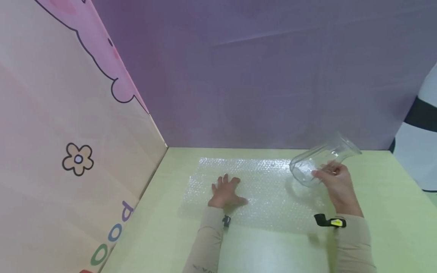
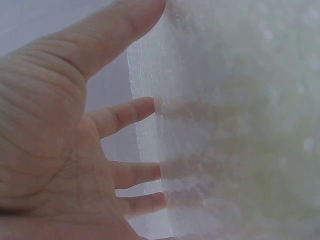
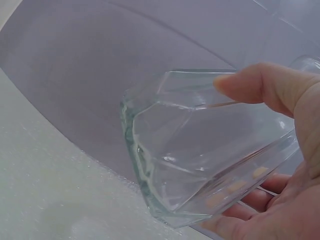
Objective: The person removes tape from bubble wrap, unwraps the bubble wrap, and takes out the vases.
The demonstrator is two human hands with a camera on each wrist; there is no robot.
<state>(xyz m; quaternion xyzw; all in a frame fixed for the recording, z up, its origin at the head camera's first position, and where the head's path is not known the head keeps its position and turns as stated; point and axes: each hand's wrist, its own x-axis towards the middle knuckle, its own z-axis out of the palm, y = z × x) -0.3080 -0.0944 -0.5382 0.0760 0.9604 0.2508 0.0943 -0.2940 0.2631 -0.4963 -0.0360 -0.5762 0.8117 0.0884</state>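
A sheet of bubble wrap (image 1: 266, 204) lies flat on the pale green table. My left hand (image 1: 225, 192) rests on its left part with the fingers spread; in the left wrist view the fingertips (image 2: 145, 106) touch the wrap. Over the sheet's right end, my right hand (image 1: 338, 185) grips a clear glass vase (image 1: 307, 167). The vase is tilted, its thick base down to the left and its flared mouth up to the right. In the right wrist view the thumb lies on one side of the faceted vase (image 3: 200, 135), and the fingers show through the glass from the other side.
The light green table (image 1: 153, 235) ends at a purple-grey backdrop (image 1: 259, 76). A printed panel (image 1: 41, 113) with a flower and letters stands along the left side. At the right edge is a white object with a black band (image 1: 421, 113).
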